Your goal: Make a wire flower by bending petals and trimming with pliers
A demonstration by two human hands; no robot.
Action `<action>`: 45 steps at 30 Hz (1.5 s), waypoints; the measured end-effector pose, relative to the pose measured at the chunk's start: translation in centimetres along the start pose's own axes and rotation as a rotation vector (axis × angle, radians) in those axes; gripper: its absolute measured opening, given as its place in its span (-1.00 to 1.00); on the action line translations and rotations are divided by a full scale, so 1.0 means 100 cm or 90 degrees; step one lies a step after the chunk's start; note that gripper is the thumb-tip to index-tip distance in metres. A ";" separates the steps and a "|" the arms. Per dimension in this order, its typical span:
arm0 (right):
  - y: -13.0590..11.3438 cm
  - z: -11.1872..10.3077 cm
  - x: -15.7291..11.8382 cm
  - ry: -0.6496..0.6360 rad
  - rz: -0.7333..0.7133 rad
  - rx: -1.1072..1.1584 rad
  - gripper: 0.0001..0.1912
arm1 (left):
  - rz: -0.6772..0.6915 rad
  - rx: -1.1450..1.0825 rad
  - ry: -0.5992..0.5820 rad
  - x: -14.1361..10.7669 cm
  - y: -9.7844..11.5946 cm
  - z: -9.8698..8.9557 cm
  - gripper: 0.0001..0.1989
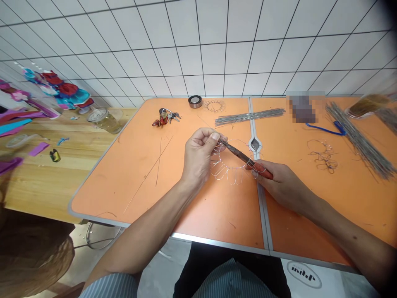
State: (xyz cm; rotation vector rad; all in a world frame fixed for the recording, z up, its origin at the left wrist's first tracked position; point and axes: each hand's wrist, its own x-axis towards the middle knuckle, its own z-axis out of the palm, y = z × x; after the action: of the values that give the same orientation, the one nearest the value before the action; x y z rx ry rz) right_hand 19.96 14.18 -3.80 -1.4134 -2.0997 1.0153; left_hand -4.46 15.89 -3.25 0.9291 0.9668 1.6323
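Note:
My left hand (200,154) pinches the edge of a thin wire ring (232,167) between thumb and fingers. Bent wire loops stand out around the ring like petals. In my right hand (277,178) is a pair of long-nosed pliers (238,154) with reddish handles, lying across the ring. The jaws reach the wire right at my left fingertips; my fingers partly hide where they meet. Behind the hands, a bundle of straight wires (249,117) lies across the table's seam.
The orange folding table (173,198) also bears keys (169,116), a tape roll (195,102), another looped wire ring (214,106), tangled wire pieces (324,156) and a thick wire bundle (361,138). Loose wires (149,171) lie left. A glass jar (104,120) stands on the wooden table (74,178).

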 end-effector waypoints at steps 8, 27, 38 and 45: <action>-0.003 0.000 -0.002 -0.005 -0.007 -0.010 -0.56 | -0.009 0.006 0.011 -0.001 0.001 0.002 -0.72; 0.013 -0.021 -0.010 0.081 -0.017 -0.275 -0.63 | 0.035 -0.026 0.029 0.010 0.010 -0.003 -0.66; 0.045 -0.058 -0.003 0.176 0.089 -0.412 -0.61 | -0.088 -0.011 -0.104 -0.002 0.006 0.006 -0.58; -0.055 -0.038 0.016 0.048 -0.014 0.094 -0.65 | -0.213 0.050 -0.277 -0.019 -0.007 0.012 -0.68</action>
State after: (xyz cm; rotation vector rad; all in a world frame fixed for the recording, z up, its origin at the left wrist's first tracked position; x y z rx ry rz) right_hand 18.54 15.77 2.74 -1.3316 -1.9405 1.0682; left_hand -2.68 14.43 -3.61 1.0557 0.8315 1.0610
